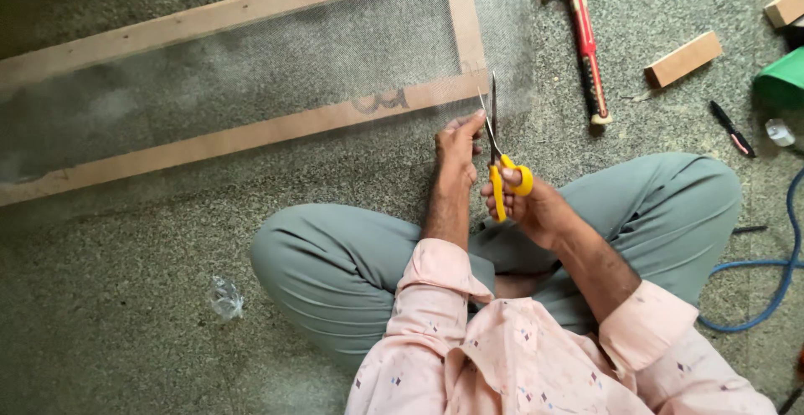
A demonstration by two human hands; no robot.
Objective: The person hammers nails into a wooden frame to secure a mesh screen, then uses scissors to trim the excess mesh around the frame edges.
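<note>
Scissors, one pair with yellow handles, sit at the middle of the frame, their two blades open and pointing toward the top edge. One right hand is clamped around the handles, fingers through the loops. One left hand, just left of the blades, pinches the edge of a fine grey mesh; its fingers are closed on that mesh. The mesh covers one long wooden frame that runs across the upper left of the frame and lies on the speckled floor.

In the upper right lie one red-handled hammer and two small wooden blocks. One black pen-like tool lies at the right, near one green object cut by the edge. One blue hose curves along the lower right. One crumpled clear scrap rests at lower left.
</note>
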